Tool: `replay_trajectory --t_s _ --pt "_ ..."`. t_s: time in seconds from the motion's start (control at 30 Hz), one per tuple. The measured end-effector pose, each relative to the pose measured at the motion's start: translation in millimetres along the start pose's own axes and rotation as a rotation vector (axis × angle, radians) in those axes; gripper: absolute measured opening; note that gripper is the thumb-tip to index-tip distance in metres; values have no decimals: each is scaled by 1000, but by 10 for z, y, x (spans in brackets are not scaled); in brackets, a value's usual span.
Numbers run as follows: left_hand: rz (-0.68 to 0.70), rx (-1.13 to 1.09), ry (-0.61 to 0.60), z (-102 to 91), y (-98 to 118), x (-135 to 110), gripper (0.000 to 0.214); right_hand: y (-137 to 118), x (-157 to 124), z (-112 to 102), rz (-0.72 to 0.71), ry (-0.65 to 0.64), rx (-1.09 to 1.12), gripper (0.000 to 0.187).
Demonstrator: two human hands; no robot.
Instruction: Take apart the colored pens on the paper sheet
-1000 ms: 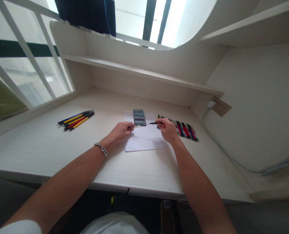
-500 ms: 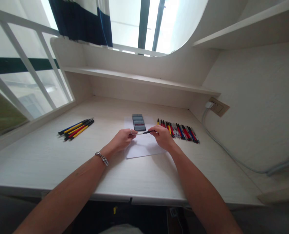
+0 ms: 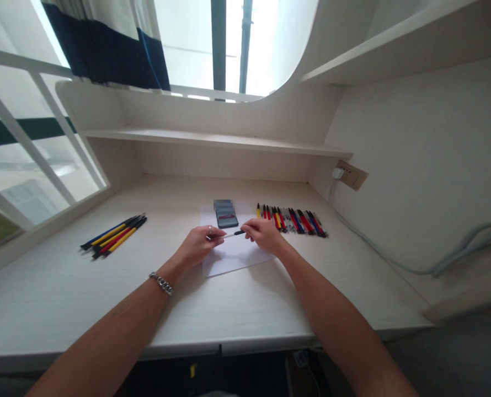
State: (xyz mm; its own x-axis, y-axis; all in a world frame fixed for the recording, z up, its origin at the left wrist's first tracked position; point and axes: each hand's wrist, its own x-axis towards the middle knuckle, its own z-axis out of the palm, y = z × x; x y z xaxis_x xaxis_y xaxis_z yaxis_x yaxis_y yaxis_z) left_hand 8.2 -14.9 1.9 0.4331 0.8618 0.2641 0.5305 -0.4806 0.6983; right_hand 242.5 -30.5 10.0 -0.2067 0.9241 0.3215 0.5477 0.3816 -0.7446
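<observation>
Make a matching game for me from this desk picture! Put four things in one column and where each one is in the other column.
Things:
1. pen
2. chain bracelet
3. phone
4. white plug

Places:
A. in the wall socket
B. on the white paper sheet
C. on the left wrist
D. between the left hand and right hand

Right pairs: 1-D, 2-C, 3-B, 4-A.

Slim black-and-white pen (image 3: 234,234), black half toward the right, white half toward the left, held level by fingers (image 3: 249,226) from both hands, over white paper sheet (image 3: 229,260).
</observation>
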Motion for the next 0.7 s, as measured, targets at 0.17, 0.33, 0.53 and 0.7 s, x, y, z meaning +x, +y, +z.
replay_trajectory --t_s 0.17,0.33,0.53,0.7 --pt "-11 -29 -1 57 -45 23 26 46 31 56 126 -67 -10 31" --pt "-5 15 -9 46 -85 48 29 67 19 37 11 -13 69 14" --pt "5 1 -24 24 -50 28 29 22 17 35 89 -103 -108 33" --pt "-13 5 -28 26 -66 38 31 36 16 34 36 -44 -48 15"
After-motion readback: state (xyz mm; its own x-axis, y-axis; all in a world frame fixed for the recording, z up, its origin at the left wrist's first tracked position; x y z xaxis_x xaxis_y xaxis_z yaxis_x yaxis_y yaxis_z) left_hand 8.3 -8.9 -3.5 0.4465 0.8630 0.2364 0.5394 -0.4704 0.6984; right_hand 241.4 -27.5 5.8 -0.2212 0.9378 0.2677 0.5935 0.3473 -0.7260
